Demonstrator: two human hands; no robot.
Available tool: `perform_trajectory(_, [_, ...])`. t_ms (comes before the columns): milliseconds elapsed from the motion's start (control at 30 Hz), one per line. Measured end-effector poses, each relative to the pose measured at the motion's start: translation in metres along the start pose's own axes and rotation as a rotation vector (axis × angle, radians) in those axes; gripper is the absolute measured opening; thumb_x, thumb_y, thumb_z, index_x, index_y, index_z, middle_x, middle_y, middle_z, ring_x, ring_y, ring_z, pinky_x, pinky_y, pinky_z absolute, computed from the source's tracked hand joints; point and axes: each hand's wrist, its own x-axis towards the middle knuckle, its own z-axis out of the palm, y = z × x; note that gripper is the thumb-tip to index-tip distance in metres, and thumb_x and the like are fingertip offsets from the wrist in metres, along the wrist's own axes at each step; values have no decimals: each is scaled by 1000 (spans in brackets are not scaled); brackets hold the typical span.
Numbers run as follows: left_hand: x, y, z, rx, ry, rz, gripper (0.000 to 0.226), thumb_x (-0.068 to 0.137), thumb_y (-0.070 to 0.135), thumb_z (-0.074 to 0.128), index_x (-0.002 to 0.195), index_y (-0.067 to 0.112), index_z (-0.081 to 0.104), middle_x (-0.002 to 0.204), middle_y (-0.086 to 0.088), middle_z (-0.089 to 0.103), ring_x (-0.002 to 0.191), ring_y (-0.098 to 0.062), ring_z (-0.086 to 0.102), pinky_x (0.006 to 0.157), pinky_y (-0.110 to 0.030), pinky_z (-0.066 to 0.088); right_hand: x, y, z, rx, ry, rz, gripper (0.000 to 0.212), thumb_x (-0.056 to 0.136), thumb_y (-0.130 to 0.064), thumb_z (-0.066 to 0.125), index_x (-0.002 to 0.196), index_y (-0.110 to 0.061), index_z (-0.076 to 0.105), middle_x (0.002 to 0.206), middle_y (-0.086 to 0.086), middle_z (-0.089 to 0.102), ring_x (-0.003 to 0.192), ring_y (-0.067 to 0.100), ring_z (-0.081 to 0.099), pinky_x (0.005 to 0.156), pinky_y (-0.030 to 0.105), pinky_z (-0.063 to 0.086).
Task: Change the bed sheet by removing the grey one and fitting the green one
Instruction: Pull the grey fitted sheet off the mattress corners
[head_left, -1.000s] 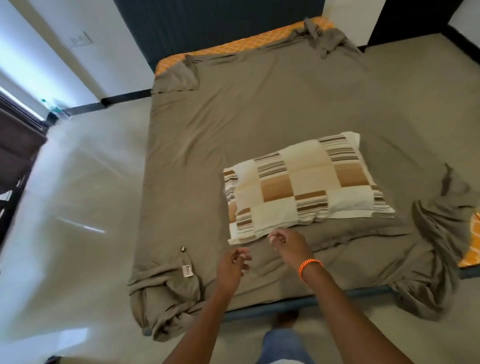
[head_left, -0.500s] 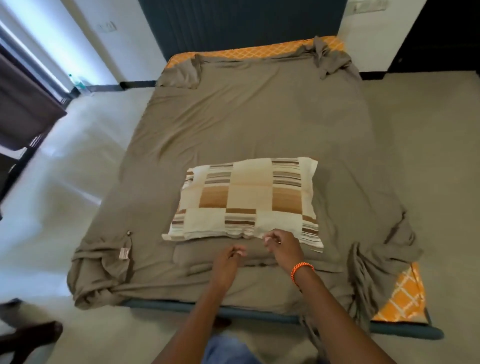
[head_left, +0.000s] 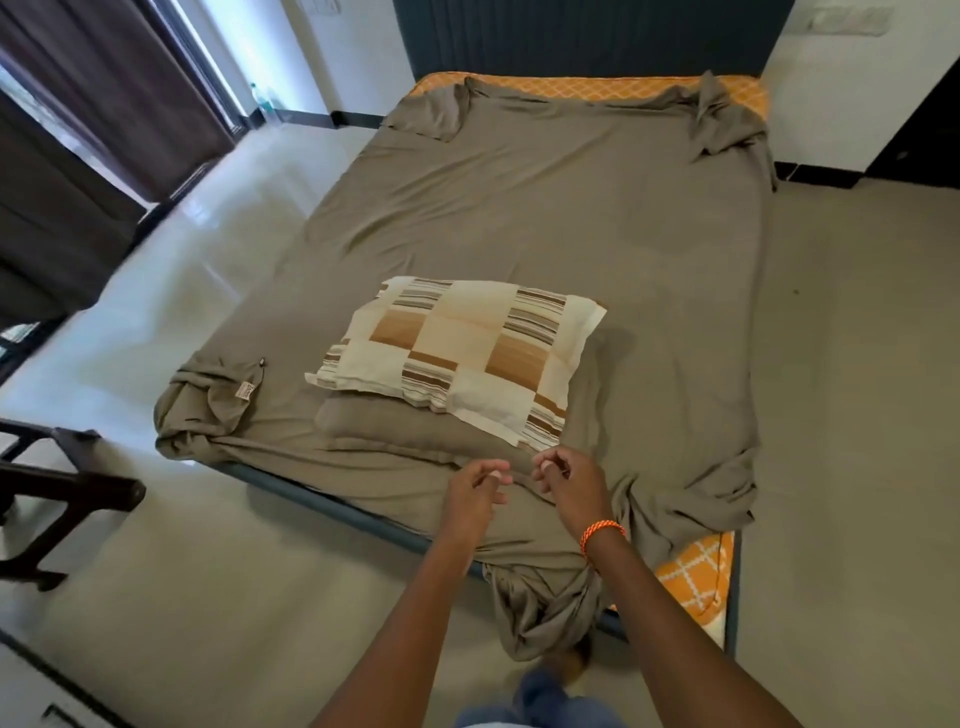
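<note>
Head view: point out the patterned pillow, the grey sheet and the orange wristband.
patterned pillow (head_left: 462, 358), head view, middle of its top face.
grey sheet (head_left: 561, 208), head view, flat stretch beyond the pillow.
orange wristband (head_left: 601, 533), head view, band across the right wrist.
</note>
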Motion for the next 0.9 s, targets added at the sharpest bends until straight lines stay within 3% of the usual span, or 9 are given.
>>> perform_trajectory(267, [-43,-24,76,-52,14,15,22,107,18,52,117,21,71,105,2,78,93,-19,74,80,-38,57,-38,38,-54,-29,-34,-32,24,99,-8,55,88,-20,72,79,-3,74,67,12,70,70,32,59])
perform_trajectory(433, [-61,-36,113,-93,37,-28,23,106,16,52,114,21,73,103,2,78,87,-17,72,74,-31,55,-54,59,-89,-19,-20,2,25,97,-8,54,87,-22,72,76,-2,75,65,16,69,69,39,60])
perform_trajectory(533, [-61,-42,138,-108,47,-41,23,106,15,52,113,20,73,102,1,79,86,-17,71,72,-29,54,-56,75,-111,-33,-39,30,25,96,-7,54,86,-20,73,75,-2,74,67,17,70,70,35,58])
perform_trajectory(767, [-42,-67,228,-198,120,-124,24,100,5,54,100,18,74,88,-3,76,70,-13,61,57,-22,46,-22,125,-171,-104,-145,49,23,94,-7,57,84,-17,75,74,-3,75,67,15,70,71,35,58])
perform_trajectory(900, [-26,-61,287,-185,199,-163,29,96,0,53,94,19,75,87,-2,76,70,-9,62,63,-23,46,18,154,-218,-150,-227,73,22,93,-8,58,83,-17,75,78,-3,75,74,22,72,76,39,59])
